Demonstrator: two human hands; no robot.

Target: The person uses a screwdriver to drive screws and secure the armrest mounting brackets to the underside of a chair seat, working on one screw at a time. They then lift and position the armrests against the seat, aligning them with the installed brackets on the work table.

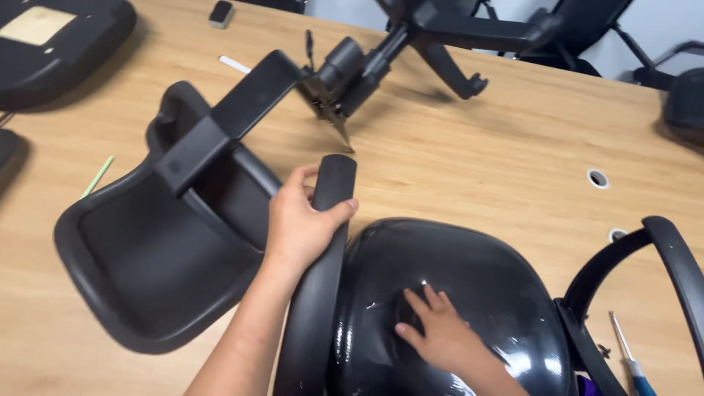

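My left hand [301,224] grips the upper end of a black chair armrest [323,279] that curves along the left side of a glossy black chair seat shell [477,271]. My right hand [440,334] lies flat, fingers spread, on the shiny underside of that shell. On the shell's right side a second black armrest [678,249] loops upward. Left of my left hand a black plastic backrest frame [139,271] lies on the wooden table [477,161], with a flat black bar [220,125] running from it to a tilt mechanism [341,70].
A black chair base with arms [469,33] lies at the far side. A screwdriver with a blue handle [631,359] rests at the right front. A green stick [97,176], a white stick [235,64], another black seat pad [51,37] and two cable holes [598,178] are also on the table.
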